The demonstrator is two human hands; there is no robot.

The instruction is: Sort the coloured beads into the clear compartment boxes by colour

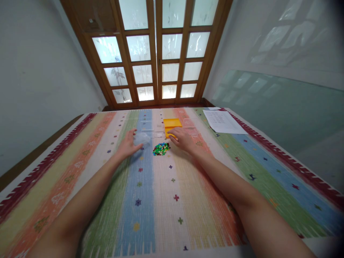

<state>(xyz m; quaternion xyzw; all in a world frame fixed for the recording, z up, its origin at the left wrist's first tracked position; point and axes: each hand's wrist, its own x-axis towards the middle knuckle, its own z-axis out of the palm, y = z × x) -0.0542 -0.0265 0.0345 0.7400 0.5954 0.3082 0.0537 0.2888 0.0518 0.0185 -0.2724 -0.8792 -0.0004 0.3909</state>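
My left hand (128, 144) lies on the striped tablecloth and its fingers close around a crumpled clear plastic bag (142, 138). A small heap of tiny coloured pieces (161, 148), green, blue and black, lies between my hands. My right hand (183, 139) rests just right of the heap, fingers curled, its fingertips touching the near edge of a yellow tray (172, 124). Whether those fingers hold anything is not visible.
Clear plastic trays (189, 125) stand on either side of the yellow one. A printed sheet of paper (223, 121) lies at the far right of the striped tablecloth (172, 200). Wooden glazed doors (156, 53) stand behind the table; walls close in on both sides.
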